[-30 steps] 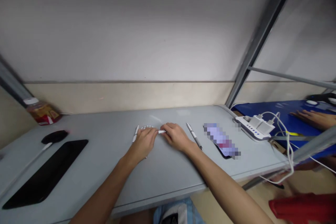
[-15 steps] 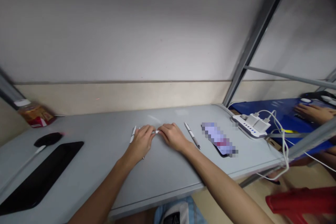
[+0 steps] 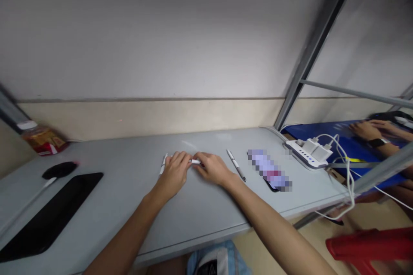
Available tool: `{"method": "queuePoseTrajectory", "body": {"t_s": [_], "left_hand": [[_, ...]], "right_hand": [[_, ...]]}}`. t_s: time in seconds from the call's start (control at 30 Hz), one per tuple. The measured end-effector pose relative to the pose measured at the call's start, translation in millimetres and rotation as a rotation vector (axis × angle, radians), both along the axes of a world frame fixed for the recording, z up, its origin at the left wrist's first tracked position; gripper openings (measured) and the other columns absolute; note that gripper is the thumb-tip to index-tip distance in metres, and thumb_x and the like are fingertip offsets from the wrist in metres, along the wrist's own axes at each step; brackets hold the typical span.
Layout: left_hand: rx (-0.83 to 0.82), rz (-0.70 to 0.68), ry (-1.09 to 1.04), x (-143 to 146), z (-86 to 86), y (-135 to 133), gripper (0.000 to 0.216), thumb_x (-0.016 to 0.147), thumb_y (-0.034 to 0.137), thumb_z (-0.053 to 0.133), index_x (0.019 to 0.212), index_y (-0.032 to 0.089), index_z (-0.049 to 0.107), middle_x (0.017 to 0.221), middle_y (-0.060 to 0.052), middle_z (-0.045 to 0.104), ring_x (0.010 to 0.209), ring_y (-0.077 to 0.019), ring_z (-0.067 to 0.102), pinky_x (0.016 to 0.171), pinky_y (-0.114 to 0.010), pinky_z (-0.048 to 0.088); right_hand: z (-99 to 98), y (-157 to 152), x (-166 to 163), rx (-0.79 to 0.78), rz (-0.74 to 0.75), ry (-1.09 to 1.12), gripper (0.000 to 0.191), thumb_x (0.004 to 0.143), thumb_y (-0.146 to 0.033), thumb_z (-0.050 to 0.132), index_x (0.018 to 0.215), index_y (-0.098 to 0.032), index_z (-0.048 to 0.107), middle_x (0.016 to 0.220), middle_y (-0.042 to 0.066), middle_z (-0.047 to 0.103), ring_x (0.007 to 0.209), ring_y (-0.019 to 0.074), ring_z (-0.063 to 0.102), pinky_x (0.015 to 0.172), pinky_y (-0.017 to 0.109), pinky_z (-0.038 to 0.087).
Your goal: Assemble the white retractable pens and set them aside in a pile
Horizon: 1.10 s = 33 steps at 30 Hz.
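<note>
Over the middle of the grey table, my left hand (image 3: 177, 168) and my right hand (image 3: 211, 167) meet, fingers closed on a white pen (image 3: 195, 161). Only a short white length of it shows between them; the rest is hidden by the fingers. Beside the left hand lies another white piece (image 3: 163, 164), slim and pen-like, partly covered by that hand. To the right of my right hand rests a white ballpoint pen (image 3: 236, 166) with a grey grip, its tip pointing toward the front edge.
A phone (image 3: 269, 171) and a white power strip (image 3: 306, 154) with plugs and cables occupy the right side. At left are a black mat (image 3: 51, 215), a black mouse-like object (image 3: 60, 170) and a jar (image 3: 41, 138). Another person's hands (image 3: 371, 131) are over a blue table beyond the metal post.
More of the white pen shows between my hands, and my right fingers have shifted slightly on it. At far right, the other person's hands have moved left.
</note>
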<state>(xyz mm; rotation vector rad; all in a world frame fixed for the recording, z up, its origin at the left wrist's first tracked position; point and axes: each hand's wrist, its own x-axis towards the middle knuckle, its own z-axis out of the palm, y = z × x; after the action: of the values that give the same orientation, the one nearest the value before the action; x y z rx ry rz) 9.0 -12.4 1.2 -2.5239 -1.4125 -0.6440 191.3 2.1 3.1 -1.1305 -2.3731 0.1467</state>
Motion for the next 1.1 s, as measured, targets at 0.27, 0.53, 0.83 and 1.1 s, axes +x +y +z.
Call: {"method": "queuePoseTrajectory", "body": {"t_s": [0.27, 0.53, 0.83, 1.1], "left_hand": [[-0.015, 0.033, 0.002, -2, -1.9, 1, 0.025, 0.097, 0.023, 0.029, 0.088, 0.020, 0.053, 0.085, -0.004, 0.059, 0.086, -0.0207, 0.049, 0.076, -0.035, 0.032], [-0.013, -0.079, 0.115, -7, 12.2, -8, 0.029, 0.080, -0.003, 0.033, 0.075, 0.020, 0.049, 0.079, -0.004, 0.057, 0.079, -0.0199, 0.046, 0.071, -0.035, 0.030], [-0.041, -0.034, 0.009, -11, 9.7, -4, 0.024, 0.087, 0.005, 0.034, 0.080, 0.021, 0.051, 0.079, -0.003, 0.059, 0.080, -0.0191, 0.049, 0.072, -0.034, 0.031], [-0.034, -0.028, 0.044, -16, 3.3, 0, 0.029, 0.081, -0.001, 0.033, 0.078, 0.020, 0.053, 0.079, -0.003, 0.060, 0.080, -0.0186, 0.048, 0.072, -0.034, 0.031]], "right_hand": [[4.5, 4, 7, 0.038, 0.006, 0.070, 0.025, 0.095, -0.038, 0.048, 0.099, -0.019, 0.063, 0.088, 0.006, 0.067, 0.078, 0.0151, 0.058, 0.072, 0.025, 0.034], [6.8, 1, 13, -0.544, 0.294, 0.241, 0.043, 0.096, -0.048, 0.038, 0.078, -0.015, 0.058, 0.060, -0.003, 0.045, 0.054, 0.0100, 0.037, 0.055, 0.023, 0.030], [8.4, -1, 12, -0.222, 0.104, 0.278, 0.029, 0.092, -0.042, 0.050, 0.105, -0.019, 0.063, 0.085, 0.003, 0.064, 0.072, 0.0136, 0.054, 0.068, 0.023, 0.037], [9.3, -1, 9, -0.336, 0.129, 0.282, 0.038, 0.098, -0.038, 0.036, 0.079, -0.016, 0.060, 0.066, -0.001, 0.054, 0.062, 0.0118, 0.044, 0.062, 0.024, 0.033]]}}
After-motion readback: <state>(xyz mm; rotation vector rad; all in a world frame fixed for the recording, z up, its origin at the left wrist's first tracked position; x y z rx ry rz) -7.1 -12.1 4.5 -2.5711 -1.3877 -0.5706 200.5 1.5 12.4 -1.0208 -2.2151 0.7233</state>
